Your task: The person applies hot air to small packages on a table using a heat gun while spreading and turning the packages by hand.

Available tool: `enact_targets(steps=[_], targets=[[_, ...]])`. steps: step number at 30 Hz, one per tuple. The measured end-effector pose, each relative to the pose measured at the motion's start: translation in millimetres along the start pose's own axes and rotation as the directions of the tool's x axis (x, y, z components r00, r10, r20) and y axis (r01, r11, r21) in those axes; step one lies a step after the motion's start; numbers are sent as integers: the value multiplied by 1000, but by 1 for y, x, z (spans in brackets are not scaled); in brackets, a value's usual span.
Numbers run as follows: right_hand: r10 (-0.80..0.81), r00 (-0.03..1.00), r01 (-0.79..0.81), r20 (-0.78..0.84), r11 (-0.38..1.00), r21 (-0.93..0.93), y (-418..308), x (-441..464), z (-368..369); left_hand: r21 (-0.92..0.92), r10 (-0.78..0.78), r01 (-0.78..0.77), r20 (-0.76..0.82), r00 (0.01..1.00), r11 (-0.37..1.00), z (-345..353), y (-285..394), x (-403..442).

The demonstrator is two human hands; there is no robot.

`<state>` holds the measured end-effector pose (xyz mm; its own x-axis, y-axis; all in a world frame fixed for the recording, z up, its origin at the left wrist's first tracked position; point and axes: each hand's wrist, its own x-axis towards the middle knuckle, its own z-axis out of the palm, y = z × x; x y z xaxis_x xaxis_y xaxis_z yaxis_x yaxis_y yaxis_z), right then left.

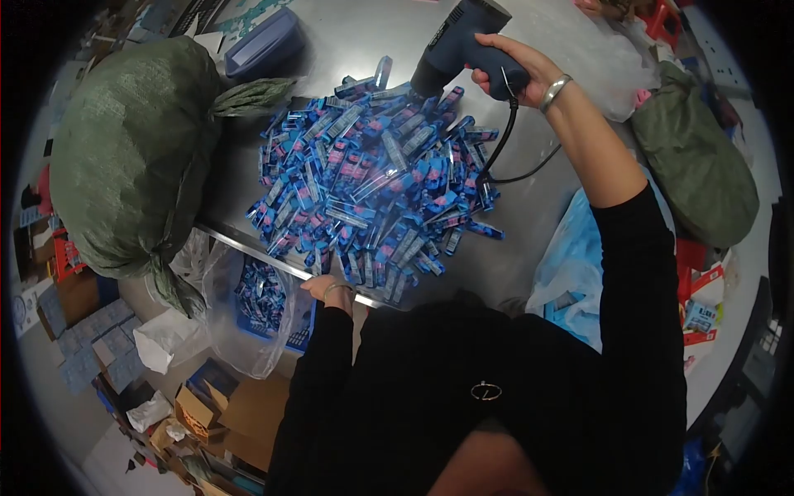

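Note:
My right hand is wrapped around the handle of a dark blue heat gun. Its nozzle points down at the upper edge of a big heap of small blue, pink and clear packs, some of which look wrapped in glossy film. A black cord hangs from the handle and loops over the table. By the table's metal front edge, at the near side of the heap, my left hand has its fingers drawn together; whatever they hold, if anything, is hidden.
Bulging green sacks stand left and right. A blue-grey bin is behind the heap. Below the front edge, a blue basket with a clear plastic liner holds more packs. A pale blue bag sits by my right arm. Cardboard boxes stand lower left.

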<state>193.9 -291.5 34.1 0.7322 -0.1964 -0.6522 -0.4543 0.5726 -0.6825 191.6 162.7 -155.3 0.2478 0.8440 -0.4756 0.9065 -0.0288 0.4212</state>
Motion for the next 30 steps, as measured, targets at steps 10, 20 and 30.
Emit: enact_targets(steps=[10, 20, 30], targets=[[-51, 999, 51, -4, 998, -21, -12, -14, 39, -148, -37, 52, 105, 994, 988, 18, -26, 47], [-102, 994, 100, -44, 994, -46, -11, -1, 56, -121, 18, -7, 91, 996, 993, 22, -29, 53], [-72, 997, 73, 16, 991, -115, -13, -7, 86, -144, 105, -99, 33, 994, 985, 36, -45, 73]])
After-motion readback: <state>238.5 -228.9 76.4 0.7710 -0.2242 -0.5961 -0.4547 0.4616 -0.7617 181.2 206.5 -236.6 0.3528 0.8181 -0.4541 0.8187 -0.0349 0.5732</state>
